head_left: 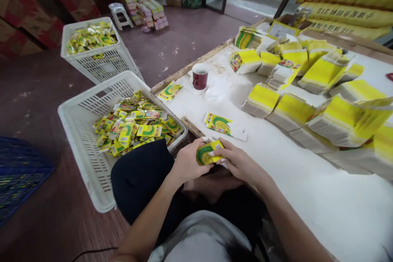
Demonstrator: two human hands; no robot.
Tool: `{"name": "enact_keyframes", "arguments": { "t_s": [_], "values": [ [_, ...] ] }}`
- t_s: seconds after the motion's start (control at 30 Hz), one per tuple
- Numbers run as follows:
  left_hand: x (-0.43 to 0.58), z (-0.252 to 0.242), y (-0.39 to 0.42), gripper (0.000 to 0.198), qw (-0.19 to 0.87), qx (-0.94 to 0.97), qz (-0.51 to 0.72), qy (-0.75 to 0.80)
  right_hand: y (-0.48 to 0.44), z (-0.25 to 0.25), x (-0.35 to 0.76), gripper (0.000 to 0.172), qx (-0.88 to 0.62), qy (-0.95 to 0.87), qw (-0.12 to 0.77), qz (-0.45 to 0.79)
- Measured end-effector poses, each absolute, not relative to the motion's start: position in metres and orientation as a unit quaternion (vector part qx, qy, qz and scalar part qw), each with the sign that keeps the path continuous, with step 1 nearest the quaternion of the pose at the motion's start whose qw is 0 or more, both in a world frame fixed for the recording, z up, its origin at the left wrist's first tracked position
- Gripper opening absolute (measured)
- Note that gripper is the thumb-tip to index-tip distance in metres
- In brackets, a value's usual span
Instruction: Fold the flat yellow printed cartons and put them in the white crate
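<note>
Over my lap, at the table's edge, both hands grip one small yellow-and-green carton. My left hand is closed around its left end. At the right end, my right hand pinches it with thumb and fingers. Just beyond my hands a flat, unfolded carton lies on the white tabletop. To my left, a white plastic crate holds a heap of similar small cartons. Whether anything is inside the held carton cannot be seen.
A dark red mug stands near the table's left edge beside another flat carton. Stacks of flat yellow cartons cover the right side. A second filled crate and a blue crate are on the floor; yellow sacks are piled behind.
</note>
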State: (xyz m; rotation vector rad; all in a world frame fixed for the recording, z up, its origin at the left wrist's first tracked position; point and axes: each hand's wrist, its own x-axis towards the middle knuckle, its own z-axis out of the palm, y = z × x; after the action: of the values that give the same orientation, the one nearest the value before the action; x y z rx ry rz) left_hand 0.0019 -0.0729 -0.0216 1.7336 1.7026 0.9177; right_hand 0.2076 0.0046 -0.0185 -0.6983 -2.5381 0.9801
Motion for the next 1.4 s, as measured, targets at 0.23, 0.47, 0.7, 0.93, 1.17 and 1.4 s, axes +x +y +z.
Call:
{"name": "enact_keyframes", "arguments": {
  "t_s": [0.23, 0.47, 0.7, 0.93, 1.17, 1.4],
  "values": [
    [0.000, -0.027, -0.070, 0.066, 0.235, 0.664, 0.336, 0.625, -0.002, -0.027, 0.201, 0.043, -0.294, -0.856, 0.201, 0.374],
    [-0.004, -0.028, -0.074, 0.074, 0.267, 0.664, 0.352, 0.603, 0.006, -0.018, 0.206, 0.032, -0.241, -0.885, 0.163, 0.363],
    [-0.003, -0.028, -0.076, 0.074, 0.238, 0.680, 0.343, 0.603, -0.008, -0.028, 0.200, 0.036, -0.280, -0.877, 0.194, 0.339],
    [-0.005, -0.030, -0.076, 0.081, 0.280, 0.604, 0.435, 0.606, -0.007, -0.032, 0.201, 0.030, -0.297, -0.871, 0.247, 0.302],
    [-0.011, -0.033, -0.069, 0.063, 0.513, 0.300, 0.571, 0.566, -0.006, -0.036, 0.199, 0.029, -0.316, -0.865, 0.307, 0.240],
    [-0.014, -0.028, -0.067, 0.059, 0.542, 0.220, 0.607, 0.538, -0.003, -0.035, 0.201, 0.025, -0.277, -0.888, 0.220, 0.294]
  ]
}}
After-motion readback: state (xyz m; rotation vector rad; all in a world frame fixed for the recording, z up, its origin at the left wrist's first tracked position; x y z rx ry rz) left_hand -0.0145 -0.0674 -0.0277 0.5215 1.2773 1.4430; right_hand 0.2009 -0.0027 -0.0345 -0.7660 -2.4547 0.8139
